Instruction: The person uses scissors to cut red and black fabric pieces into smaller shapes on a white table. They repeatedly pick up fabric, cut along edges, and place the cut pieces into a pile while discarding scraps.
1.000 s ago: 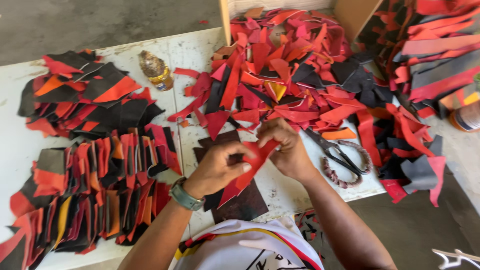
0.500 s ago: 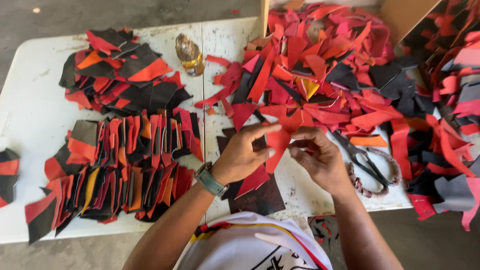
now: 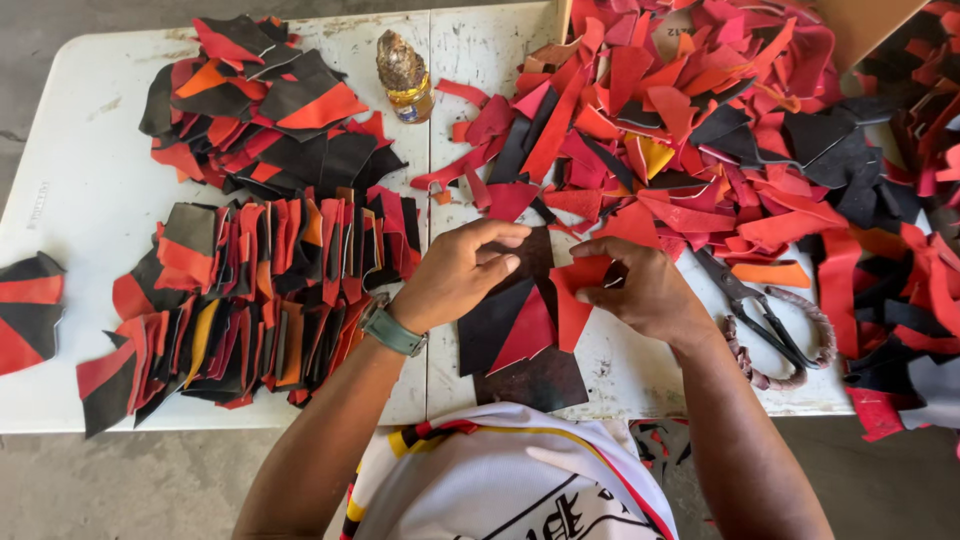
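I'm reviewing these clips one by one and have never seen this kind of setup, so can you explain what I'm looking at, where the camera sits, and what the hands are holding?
There is no machine here: a person works with two bare hands, and the one camera is worn on the head, looking down over a white folding table. The left hand, with a watch on its wrist, rests on a black and red piece lying on a dark board. The right hand pinches a small red piece by its edge. To the left lie sorted stacks of red, black and orange pieces. To the right is a big loose heap of scraps, with scissors beside the right hand. A small bottle stands at the far edge.
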`<state>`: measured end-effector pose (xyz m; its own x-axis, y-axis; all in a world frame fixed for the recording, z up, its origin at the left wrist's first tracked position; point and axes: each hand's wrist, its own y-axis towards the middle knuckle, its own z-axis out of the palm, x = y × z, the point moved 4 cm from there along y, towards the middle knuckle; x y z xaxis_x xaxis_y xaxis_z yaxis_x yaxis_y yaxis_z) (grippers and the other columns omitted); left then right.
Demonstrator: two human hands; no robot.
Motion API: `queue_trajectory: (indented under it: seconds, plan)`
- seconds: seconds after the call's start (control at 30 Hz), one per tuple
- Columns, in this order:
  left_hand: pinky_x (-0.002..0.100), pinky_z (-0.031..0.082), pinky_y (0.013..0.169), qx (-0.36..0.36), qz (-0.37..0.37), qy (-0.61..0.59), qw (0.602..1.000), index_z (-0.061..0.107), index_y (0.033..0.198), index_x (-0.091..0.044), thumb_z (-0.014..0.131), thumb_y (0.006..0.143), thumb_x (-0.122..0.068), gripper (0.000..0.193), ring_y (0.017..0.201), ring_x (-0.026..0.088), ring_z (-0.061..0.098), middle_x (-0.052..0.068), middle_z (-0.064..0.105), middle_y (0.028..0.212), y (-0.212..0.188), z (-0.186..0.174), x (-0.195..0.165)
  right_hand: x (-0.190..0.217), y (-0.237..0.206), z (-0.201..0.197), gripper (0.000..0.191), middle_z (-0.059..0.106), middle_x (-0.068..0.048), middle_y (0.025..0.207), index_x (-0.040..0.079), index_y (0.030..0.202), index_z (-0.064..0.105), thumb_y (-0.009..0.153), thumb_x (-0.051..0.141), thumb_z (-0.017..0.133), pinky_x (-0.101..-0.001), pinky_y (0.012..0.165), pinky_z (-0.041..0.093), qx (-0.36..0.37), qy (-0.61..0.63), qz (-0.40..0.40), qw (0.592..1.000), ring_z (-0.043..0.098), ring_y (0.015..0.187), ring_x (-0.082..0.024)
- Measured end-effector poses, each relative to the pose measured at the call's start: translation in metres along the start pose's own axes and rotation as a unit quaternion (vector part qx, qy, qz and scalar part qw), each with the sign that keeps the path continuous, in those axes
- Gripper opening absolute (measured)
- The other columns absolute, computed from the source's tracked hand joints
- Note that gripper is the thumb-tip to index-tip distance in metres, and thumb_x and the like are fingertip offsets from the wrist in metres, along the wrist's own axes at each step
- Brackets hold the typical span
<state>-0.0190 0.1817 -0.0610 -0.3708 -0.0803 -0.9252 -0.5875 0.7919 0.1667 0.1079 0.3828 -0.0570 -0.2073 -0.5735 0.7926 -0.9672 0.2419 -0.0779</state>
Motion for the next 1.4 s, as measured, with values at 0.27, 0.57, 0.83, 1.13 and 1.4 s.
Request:
queue_trajectory:
  seconds: [0.27,0.57,0.83,1.13,1.4]
  plan:
    - [0.037,0.059,0.087,-0.017,0.047,0.131,0.990,0.071,0.119,-0.004,0.074,0.087,-0.013,0.034,0.100,0.027,0.074,0.013,0.075,0.114,-0.004,-0.015,0.001,-0.006,-0.002,-0.032,0.046,0.067,-0.009,0.070,0.010,0.123,0.072,0.077,0.008,0.080,-0.0341,0.057,0.049,-0.028,-0.053,0.017,0.998,0.057,0.061,-0.013]
    - [0.036,0.061,0.079,-0.162,0.019,0.147,0.976,0.072,0.104,-0.005,0.072,0.086,-0.014,0.020,0.088,0.024,0.078,0.011,0.078,0.095,0.066,-0.055,0.052,-0.018,0.018,-0.049,0.088,0.074,-0.017,0.100,0.017,0.149,0.045,0.071,0.010,0.084,-0.0411,0.077,0.057,-0.003,-0.174,-0.011,0.985,0.074,0.089,-0.029]
    - [0.041,0.059,0.080,-0.190,0.003,0.267,0.945,0.072,0.096,-0.005,0.084,0.077,-0.022,0.028,0.091,0.029,0.074,0.012,0.077,0.096,0.157,-0.040,0.054,0.006,0.030,-0.046,0.071,0.066,-0.013,0.114,0.013,0.131,0.061,0.066,0.010,0.087,-0.0390,0.073,0.059,-0.014,-0.181,-0.078,0.980,0.072,0.079,-0.026]
    - [0.040,0.061,0.077,-0.083,-0.108,0.271,0.953,0.063,0.121,-0.009,0.082,0.076,-0.025,0.052,0.089,0.029,0.075,0.016,0.070,0.104,0.188,-0.016,0.049,0.016,0.067,-0.072,0.044,0.069,-0.010,0.096,0.002,0.117,0.071,0.077,0.015,0.085,-0.0336,0.070,0.058,-0.118,-0.123,-0.130,0.977,0.071,0.078,-0.018]
    - [0.027,0.054,0.067,-0.064,-0.071,-0.084,0.992,0.069,0.105,-0.003,0.084,0.077,-0.009,0.032,0.074,0.012,0.069,0.009,0.076,0.085,0.204,-0.082,0.050,0.000,0.124,-0.062,0.027,0.075,-0.014,0.100,0.002,0.108,0.070,0.086,0.016,0.079,-0.0383,0.077,0.058,-0.170,-0.172,-0.132,0.961,0.074,0.087,-0.028]
